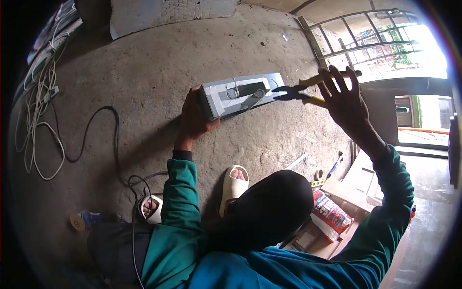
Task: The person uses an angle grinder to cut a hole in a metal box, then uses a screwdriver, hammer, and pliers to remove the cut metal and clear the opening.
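My left hand grips the left end of a long grey metal box, holding it up above the floor. The box's upper face has a dark cut-out, a flap of metal standing at it, and a bit of wire or strip looped over the far edge. In my right hand is a pair of pliers with yellow and dark handles. Its jaws are spread and point left at the box's right end; whether they touch it, I cannot tell. My right fingers are fairly straight across the handles.
White cables hang at the left, and a black cord winds over the concrete floor. A red-and-white bag lies in a wooden drawer frame at the lower right, near a roll of tape. A barred window is at the far right.
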The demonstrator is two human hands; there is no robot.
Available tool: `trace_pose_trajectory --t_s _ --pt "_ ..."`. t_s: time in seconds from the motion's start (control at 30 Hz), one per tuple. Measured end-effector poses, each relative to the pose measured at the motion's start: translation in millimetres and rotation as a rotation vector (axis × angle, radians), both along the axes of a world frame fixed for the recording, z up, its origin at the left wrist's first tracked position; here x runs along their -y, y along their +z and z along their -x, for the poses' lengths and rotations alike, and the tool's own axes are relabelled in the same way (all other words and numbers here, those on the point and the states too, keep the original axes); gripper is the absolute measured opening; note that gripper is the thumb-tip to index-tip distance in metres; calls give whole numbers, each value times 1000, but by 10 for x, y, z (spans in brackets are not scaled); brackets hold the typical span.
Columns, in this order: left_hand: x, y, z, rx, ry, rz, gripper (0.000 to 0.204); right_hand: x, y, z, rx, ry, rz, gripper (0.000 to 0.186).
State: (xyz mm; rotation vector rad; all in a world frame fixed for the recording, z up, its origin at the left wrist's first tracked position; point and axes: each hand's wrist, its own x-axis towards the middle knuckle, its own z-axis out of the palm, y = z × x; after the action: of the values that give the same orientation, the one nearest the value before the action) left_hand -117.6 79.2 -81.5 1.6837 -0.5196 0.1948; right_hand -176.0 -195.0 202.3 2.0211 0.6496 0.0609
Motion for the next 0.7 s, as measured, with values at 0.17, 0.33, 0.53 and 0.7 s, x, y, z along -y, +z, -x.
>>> trace_pose_trajectory --t_s 0.17,0.33,0.53,0.7 --pt "15 -8 -11 -38 -16 63 83 -103 -111 -95 43 127 31 37" --pt "21 -20 -31 -32 22 15 82 -178 -191 -127 55 143 145 33" --pt "6 -5 -37 -36 25 5 82 -264 51 -320 -301 -276 69 15" --pt "-1 19 -52 -42 36 5 84 -308 187 -670 -431 -358 30 12"
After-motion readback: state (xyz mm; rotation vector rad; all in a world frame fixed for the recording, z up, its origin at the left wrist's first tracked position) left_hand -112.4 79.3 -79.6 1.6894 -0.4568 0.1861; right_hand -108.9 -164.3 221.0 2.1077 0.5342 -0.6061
